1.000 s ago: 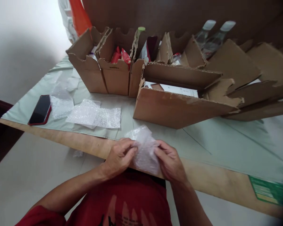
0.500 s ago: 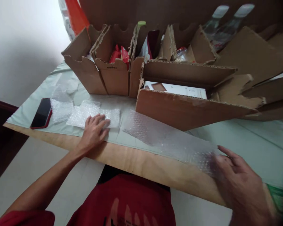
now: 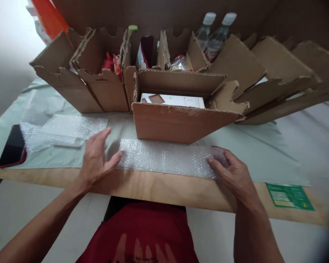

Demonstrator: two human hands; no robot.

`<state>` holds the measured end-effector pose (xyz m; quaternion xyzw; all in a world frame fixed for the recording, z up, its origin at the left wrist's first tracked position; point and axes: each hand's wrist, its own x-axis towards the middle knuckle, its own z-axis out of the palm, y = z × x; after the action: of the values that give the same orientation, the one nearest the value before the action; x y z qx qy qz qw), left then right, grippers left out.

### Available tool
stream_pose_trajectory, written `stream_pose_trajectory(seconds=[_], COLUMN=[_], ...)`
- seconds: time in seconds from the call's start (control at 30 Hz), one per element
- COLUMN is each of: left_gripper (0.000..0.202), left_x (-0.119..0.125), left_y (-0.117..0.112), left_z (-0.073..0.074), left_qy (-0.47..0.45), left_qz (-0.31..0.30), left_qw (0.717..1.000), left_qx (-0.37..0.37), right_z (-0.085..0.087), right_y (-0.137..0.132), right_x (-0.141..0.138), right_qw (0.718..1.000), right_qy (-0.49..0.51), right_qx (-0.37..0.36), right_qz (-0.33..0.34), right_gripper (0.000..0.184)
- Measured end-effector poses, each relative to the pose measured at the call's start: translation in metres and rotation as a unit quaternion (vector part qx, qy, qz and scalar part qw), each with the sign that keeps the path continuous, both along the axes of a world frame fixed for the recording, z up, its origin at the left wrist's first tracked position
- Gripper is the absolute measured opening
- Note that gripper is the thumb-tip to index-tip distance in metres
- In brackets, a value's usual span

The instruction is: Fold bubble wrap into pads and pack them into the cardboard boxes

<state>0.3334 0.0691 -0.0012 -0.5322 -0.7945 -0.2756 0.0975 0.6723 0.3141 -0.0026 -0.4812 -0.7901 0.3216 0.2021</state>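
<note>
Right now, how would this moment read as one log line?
left hand: open, by left end of bubble-wrap strip | right hand: holding its right end | phone: lying far left

The right hand [image 3: 231, 171] pinches the right end of the bubble-wrap strip [image 3: 164, 157]. The left hand [image 3: 95, 157], spread, is beside its left end. A cardboard box [image 3: 172, 126] stands behind the strip.

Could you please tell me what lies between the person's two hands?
In the head view, a strip of bubble wrap lies on the green cloth, one end in the right hand, the other beside the open left hand.
</note>
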Motion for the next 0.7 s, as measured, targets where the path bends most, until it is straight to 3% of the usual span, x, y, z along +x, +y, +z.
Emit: stream_pose_trajectory(seconds=[0.07,0.17,0.3,0.37,0.47,0.57,0.63,0.7], left_gripper=[0.065,0.044,0.034,0.032,0.04,0.056,0.058,0.056], left_x=[0.021,0.032,0.047,0.064,0.089,0.091,0.08,0.068], left_y=[0.016,0.026,0.026,0.032,0.047,0.05,0.04,0.027], left_z=[-0.014,-0.025,-0.011,-0.003,-0.007,-0.026,-0.038,-0.043], left_qy=[-0.013,0.035,0.092,0.076,0.037,0.039,0.049,0.049], left_qz=[-0.006,-0.022,-0.055,-0.122,-0.203,-0.191,-0.162,-0.138], left_qw=[0.999,0.995,0.993,0.989,0.978,0.972,0.971,0.973], left_qx=[-0.046,-0.088,-0.041,-0.021,-0.042,-0.128,-0.172,-0.179], right_z=[-0.005,-0.013,-0.014,-0.01,-0.009,-0.019,-0.028,-0.037], right_y=[0.005,0.01,0.0,-0.019,-0.055,-0.074,-0.068,-0.049], right_x=[0.005,0.021,0.021,-0.004,-0.062,-0.097,-0.086,-0.051], right_qw=[0.999,0.991,0.951,0.938,0.915,0.889,0.887,0.9], right_qy=[-0.036,-0.098,-0.097,-0.075,-0.06,-0.078,-0.092,-0.112], right_qx=[0.014,0.095,0.294,0.335,0.298,0.257,0.249,0.242], right_qz=[-0.001,-0.015,-0.026,0.049,0.266,0.372,0.378,0.345], right_gripper=[0.051,0.052,0.046,0.039,0.038,0.043,0.046,0.048])
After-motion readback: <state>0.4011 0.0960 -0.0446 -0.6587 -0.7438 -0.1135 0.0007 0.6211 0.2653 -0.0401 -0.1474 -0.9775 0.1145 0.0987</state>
